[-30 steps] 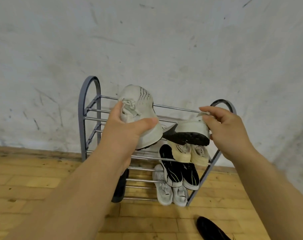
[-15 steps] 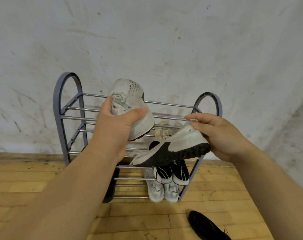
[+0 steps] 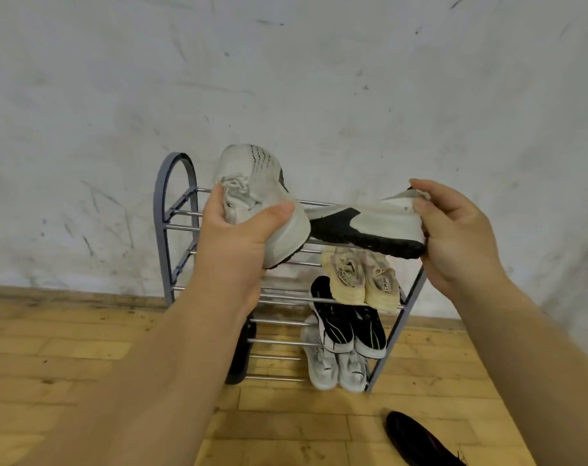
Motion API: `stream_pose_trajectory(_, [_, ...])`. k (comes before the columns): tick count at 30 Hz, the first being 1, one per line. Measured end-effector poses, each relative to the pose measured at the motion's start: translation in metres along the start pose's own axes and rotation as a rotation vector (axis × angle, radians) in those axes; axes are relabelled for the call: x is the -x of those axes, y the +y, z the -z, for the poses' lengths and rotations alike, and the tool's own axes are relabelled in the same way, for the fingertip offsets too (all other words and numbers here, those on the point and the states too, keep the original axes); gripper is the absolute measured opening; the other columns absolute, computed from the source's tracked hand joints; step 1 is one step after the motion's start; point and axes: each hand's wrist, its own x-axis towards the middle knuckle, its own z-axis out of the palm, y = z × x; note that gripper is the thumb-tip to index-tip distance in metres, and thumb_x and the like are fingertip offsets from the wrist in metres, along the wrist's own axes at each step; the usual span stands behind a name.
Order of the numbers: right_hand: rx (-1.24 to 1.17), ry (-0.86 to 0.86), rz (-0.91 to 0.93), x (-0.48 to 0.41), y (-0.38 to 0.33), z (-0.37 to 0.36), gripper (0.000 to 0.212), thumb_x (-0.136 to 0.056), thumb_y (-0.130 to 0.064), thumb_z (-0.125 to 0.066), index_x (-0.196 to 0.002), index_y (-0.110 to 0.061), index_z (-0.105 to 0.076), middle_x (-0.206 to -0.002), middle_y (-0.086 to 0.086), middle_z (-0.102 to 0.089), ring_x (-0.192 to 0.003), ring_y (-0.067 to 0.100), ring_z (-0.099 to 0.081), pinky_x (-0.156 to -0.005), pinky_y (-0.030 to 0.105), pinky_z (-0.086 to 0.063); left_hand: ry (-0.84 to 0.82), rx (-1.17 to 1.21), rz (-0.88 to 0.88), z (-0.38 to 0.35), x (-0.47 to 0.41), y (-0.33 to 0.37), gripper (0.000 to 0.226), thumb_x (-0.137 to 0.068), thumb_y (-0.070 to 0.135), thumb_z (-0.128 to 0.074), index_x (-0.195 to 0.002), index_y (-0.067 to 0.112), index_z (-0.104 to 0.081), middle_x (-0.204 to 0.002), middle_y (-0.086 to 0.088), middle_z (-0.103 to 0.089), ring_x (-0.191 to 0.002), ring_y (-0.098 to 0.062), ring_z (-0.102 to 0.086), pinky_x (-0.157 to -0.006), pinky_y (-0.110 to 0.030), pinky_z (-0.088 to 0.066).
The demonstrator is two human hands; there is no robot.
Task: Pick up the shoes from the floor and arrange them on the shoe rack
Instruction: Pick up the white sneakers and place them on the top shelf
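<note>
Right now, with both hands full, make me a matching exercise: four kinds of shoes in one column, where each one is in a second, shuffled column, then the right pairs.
Shoes
1. white sneaker with black sole
2. cream pair
3. black pair with white soles
4. dark shoe

Places
A. on the wooden floor in front of the shoe rack
B. third shelf from the top, right side
C. held by the heel in the right hand, over the top shelf
D. second shelf from the top, right side

Pairs: 1-C, 2-D, 3-B, 4-A
</note>
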Motion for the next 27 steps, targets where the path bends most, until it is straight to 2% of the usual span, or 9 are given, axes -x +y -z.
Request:
stream_pose_trajectory(4, [0.195,0.193,0.163,-0.001,0.007,-0.013,0.031,-0.1,-0.017,-0.06,-0.101,-0.042,-0.077,-0.114,-0.011,-0.072,-0.106,0.006,-0.068,-0.098,0.031,-0.056,-0.045,-0.026,0.022,0.0,-0.008,-0.009,0.111,-0.049,0.027,-0.096,-0.149,0.031,-0.048,-0.132,0.003,-0.071,-0.117,-0.023,-0.07,-0.102,-0.056,-0.054])
stream_pose_trajectory(10, [0.431,0.3,0.299,-0.02,0.043,-0.031,0.027,-0.104,-0.015,-0.055,-0.123,-0.022,-0.073,-0.1,-0.028,-0.059,-0.093,-0.02,-0.056,-0.084,0.0,-0.039,-0.066,-0.063,0.132,-0.002,-0.032,-0.036,0.117,-0.043,0.035,-0.099,-0.149,0.035,-0.049,-0.137,0.002,-0.067,-0.12,-0.028,-0.068,-0.101,-0.059,-0.054])
stream_pose_trajectory(15, [0.53,0.328,0.371,-0.049,0.071,-0.043,0.028,-0.105,-0.017,-0.052,-0.125,-0.018,-0.071,-0.11,-0.014,-0.061,-0.1,-0.017,-0.054,-0.09,0.002,-0.037,-0.059,-0.065,0.197,0.001,-0.059,-0.054,0.117,-0.044,0.029,-0.099,-0.149,0.035,-0.048,-0.136,0.003,-0.067,-0.117,-0.027,-0.07,-0.099,-0.057,-0.056])
stream_pose_trajectory(18, [0.692,0.112,0.289,-0.052,0.105,-0.053,0.03,-0.106,-0.02,-0.051,-0.132,-0.018,-0.068,-0.11,-0.009,-0.059,-0.11,0.009,-0.059,-0.091,0.015,-0.036,-0.044,-0.081,0.214,0.001,-0.071,-0.059,0.123,-0.039,0.033,-0.098,-0.15,0.036,-0.046,-0.141,0.002,-0.064,-0.118,-0.026,-0.069,-0.098,-0.056,-0.056])
stream_pose_trajectory(20, [0.806,-0.054,0.255,-0.047,0.122,-0.053,0.033,-0.107,-0.022,-0.051,-0.136,-0.019,-0.065,-0.111,-0.004,-0.063,-0.114,0.019,-0.058,-0.089,0.015,-0.032,-0.035,-0.087,0.22,0.002,-0.076,-0.063,0.125,-0.038,0.034,-0.097,-0.152,0.036,-0.045,-0.141,0.003,-0.064,-0.117,-0.025,-0.07,-0.096,-0.054,-0.058])
stream_pose_trajectory(22, [0.794,-0.089,0.188,-0.046,0.119,-0.052,0.04,-0.106,-0.027,-0.052,-0.145,-0.023,-0.057,-0.129,0.0,-0.063,-0.124,0.016,-0.055,-0.098,0.019,-0.035,-0.031,-0.097,0.217,0.001,-0.079,-0.065,0.126,-0.037,0.033,-0.096,-0.152,0.036,-0.044,-0.14,0.004,-0.064,-0.116,-0.024,-0.07,-0.095,-0.054,-0.058])
stream_pose_trajectory(24, [0.747,-0.048,0.137,-0.043,0.105,-0.051,0.05,-0.103,-0.035,-0.056,-0.152,-0.029,-0.046,-0.145,-0.003,-0.053,-0.134,0.012,-0.049,-0.111,0.033,-0.04,-0.026,-0.104,0.208,0.0,-0.08,-0.067,0.127,-0.038,0.033,-0.096,-0.153,0.037,-0.043,-0.14,0.005,-0.064,-0.116,-0.024,-0.07,-0.094,-0.053,-0.059])
stream_pose_trajectory(25, [0.749,-0.025,0.151,-0.04,0.096,-0.05,0.052,-0.101,-0.035,-0.058,-0.151,-0.031,-0.045,-0.145,-0.004,-0.051,-0.134,0.011,-0.048,-0.111,0.037,-0.041,-0.025,-0.108,0.199,0.0,-0.08,-0.067,0.127,-0.038,0.033,-0.096,-0.153,0.037,-0.042,-0.141,0.005,-0.063,-0.117,-0.023,-0.07,-0.094,-0.053,-0.059])
stream_pose_trajectory(27, [0.714,-0.031,0.19,-0.032,0.078,-0.049,0.047,-0.099,-0.033,-0.063,-0.144,-0.037,-0.049,-0.135,-0.008,-0.053,-0.118,0.004,-0.055,-0.1,0.031,-0.049,-0.03,-0.114,0.172,-0.002,-0.079,-0.069,0.125,-0.04,0.035,-0.097,-0.153,0.037,-0.043,-0.141,0.006,-0.063,-0.119,-0.024,-0.069,-0.096,-0.054,-0.058])
